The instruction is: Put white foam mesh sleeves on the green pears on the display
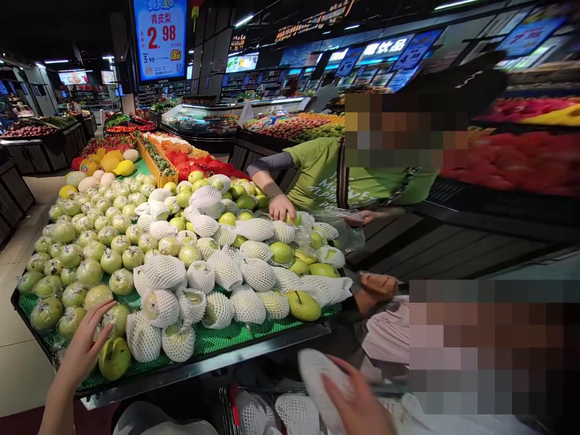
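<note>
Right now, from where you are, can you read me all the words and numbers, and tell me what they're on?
"青皮梨", big "2.98", smaller "3.98": hanging blue screen; its other small print is hard to read.
"饮品": lit sign at the back; the character before is unclear.
White letters on the green shirt: too blurred to be sure.
Tilted blue price screen, right: blurred.
Faraway signs: too small.

On the fruit stand (217, 360), the film-wrapped fruits (111, 260) lie along the left edge, with melons (89, 185) behind; the net-sleeved fruits (223, 269) lie to their right. One unsleeved fruit (303, 306) lies close to the near right corner.
</note>
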`<state>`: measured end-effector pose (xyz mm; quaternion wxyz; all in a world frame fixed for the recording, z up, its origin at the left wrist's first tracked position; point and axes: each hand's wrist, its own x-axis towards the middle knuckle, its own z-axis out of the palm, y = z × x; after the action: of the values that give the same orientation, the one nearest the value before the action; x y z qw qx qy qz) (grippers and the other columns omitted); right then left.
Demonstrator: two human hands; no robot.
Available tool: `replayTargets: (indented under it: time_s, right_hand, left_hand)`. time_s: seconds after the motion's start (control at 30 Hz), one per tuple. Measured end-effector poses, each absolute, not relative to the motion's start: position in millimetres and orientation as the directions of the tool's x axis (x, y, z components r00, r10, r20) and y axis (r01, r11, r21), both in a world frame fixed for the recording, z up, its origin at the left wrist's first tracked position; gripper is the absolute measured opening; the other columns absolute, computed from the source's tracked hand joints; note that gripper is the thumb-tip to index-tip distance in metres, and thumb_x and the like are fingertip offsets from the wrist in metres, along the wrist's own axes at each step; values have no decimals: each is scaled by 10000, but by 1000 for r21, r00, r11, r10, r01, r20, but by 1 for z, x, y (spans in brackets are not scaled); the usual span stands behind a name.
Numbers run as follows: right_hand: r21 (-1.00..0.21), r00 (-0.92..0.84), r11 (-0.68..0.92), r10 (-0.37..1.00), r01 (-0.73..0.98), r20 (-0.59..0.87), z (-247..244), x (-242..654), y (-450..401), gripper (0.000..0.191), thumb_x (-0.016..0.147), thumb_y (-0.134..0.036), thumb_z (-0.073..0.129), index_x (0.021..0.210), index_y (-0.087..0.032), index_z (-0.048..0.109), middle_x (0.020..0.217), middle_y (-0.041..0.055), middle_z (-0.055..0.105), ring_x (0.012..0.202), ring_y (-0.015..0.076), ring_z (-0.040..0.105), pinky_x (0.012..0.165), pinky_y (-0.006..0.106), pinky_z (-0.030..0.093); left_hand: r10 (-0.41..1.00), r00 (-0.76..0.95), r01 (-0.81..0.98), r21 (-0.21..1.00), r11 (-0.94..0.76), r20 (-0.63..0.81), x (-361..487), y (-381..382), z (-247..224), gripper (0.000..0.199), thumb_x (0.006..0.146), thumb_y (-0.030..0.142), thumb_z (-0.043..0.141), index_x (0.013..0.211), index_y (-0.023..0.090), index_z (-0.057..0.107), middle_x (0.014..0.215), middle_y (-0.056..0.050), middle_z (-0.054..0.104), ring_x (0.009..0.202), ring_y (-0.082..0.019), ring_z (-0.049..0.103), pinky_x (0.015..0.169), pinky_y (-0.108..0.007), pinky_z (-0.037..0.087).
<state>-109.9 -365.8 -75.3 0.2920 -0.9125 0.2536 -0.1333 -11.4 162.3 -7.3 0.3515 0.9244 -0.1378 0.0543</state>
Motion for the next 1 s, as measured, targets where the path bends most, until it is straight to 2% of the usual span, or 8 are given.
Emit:
replayTargets:
  time_s: [0.13,0.3,0.43,0.53,0.63,0.77,0.9,1.0]
  right_hand:
    - [-447,955,-844,255,295,149,-1,-75,-275,383,920,-179,436,1235,-233,649,1165,87,735,1025,251,716,838,353,586]
    - [-78,681,-686,691,723,242,63,-61,-173,155,931,-141,649,1067,-215,639,826,-7,650,747,191,611,627,303,445]
    - [6,545,-568,792,823,276,78,-51,-139,76,964,-205,644,1024,-186,602,877,-1,622,774,180,545,662,319,405]
    - [30,492,-526,812,850,315,76,-45,-126,19,984,-187,603,989,-179,586,884,5,606,796,179,527,679,321,388]
    - [36,461,-504,814,863,353,73,-44,-119,33,979,-176,605,1003,-174,583,918,18,605,831,185,525,701,323,380]
    - [-12,459,-485,817,874,349,75,-45,-114,98,1003,-180,562,1097,-199,584,881,17,594,787,190,510,689,322,370]
    - [-46,467,-482,817,875,338,76,-43,-114,177,1008,-182,548,1172,-235,586,890,23,611,775,194,535,682,315,402]
    - [-111,468,-459,818,882,335,73,-39,-118,444,956,-265,660,1367,-254,492,1208,90,633,895,214,606,763,335,474]
  left_hand:
    - [-299,861,-506,627,-593,412,-21,128,-4,391,1014,298,504,1395,381,539,1413,-59,614,1333,-266,562,1043,-399,529]
    - [-453,800,-565,747,-351,393,-44,86,-17,480,932,354,668,1394,345,537,1335,-83,644,1245,-269,618,1018,-360,529]
    - [-218,904,-410,892,-193,368,-53,71,-42,587,749,438,850,1260,292,599,1178,-62,687,1113,-250,667,970,-318,534]
    - [5,962,-273,962,-26,273,-56,71,-51,479,753,413,849,1141,272,605,1098,-41,696,1043,-212,674,917,-282,534]
    - [-68,966,-253,967,-24,251,-57,78,-46,314,774,423,821,946,218,655,1019,-61,710,980,-223,672,864,-291,542]
    - [-121,888,-459,875,-152,444,-55,94,-37,262,824,393,756,720,200,612,803,-52,671,799,-210,647,730,-306,566]
    - [-120,869,-492,822,-287,479,-54,107,-47,187,875,372,678,772,216,669,856,-79,720,866,-241,695,787,-360,604]
    - [-111,887,-460,835,-303,449,-58,112,-58,189,898,389,653,889,216,730,997,-118,752,997,-280,712,866,-394,606]
